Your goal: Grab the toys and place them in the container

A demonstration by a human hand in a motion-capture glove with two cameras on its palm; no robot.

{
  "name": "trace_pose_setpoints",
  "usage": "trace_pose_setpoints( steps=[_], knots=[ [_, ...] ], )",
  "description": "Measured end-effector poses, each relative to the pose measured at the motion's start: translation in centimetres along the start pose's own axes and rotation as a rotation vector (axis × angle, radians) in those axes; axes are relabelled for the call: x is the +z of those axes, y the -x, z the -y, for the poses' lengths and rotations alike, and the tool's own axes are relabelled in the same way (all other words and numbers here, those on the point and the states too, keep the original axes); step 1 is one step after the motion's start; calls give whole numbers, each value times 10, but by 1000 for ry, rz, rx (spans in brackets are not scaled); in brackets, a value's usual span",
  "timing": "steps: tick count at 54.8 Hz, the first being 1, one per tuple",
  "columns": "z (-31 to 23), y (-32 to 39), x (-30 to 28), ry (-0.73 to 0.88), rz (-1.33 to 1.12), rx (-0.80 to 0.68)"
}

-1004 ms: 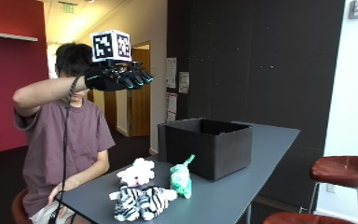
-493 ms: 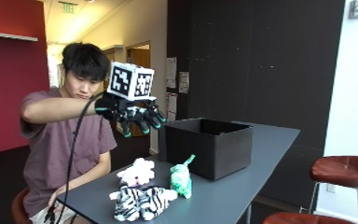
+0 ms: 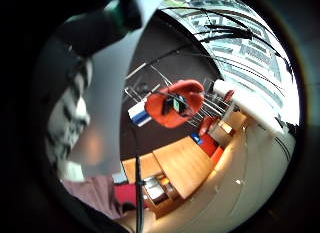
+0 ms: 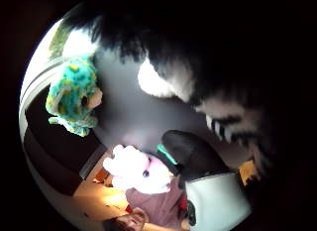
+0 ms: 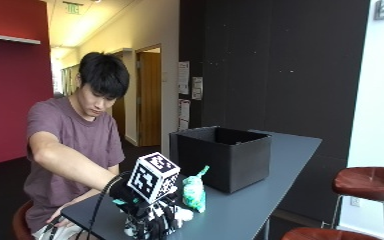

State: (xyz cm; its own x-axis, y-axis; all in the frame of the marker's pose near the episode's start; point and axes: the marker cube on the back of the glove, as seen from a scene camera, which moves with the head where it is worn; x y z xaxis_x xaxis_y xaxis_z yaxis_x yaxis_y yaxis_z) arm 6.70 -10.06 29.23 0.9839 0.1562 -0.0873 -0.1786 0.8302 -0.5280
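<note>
Your gloved right hand (image 5: pixel 139 205) sat down on the zebra-striped toy (image 5: pixel 157 222) at the table's (image 5: pixel 258 200) near end; whether its fingers gripped it, I cannot tell. The green toy (image 5: pixel 193 192) stood just beside it, the black container (image 5: pixel 222 156) further back.

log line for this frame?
phase: reach | right hand over zebra toy, grasp unclear | green toy on table | black container open

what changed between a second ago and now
The gloved right hand came down from head height to the table's near end and now sits on the zebra toy; whether it grips it cannot be told. The zebra toy, white toy and green toy stayed in place on the table, beside the black container, which holds no visible toy.
</note>
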Motion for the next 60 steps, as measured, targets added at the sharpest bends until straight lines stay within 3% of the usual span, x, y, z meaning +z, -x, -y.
trace_pose_setpoints(
  steps=[7,23,38,47,60],
  knots=[
    [8,0,-4,-60,-35,11],
    [11,9,-5,101,6,-62],
    [-24,37,-6,181,-52,-82],
    [-57,55,-53,82,-53,-89],
    [-123,88,-168,-118,-34,-150]
  ],
)
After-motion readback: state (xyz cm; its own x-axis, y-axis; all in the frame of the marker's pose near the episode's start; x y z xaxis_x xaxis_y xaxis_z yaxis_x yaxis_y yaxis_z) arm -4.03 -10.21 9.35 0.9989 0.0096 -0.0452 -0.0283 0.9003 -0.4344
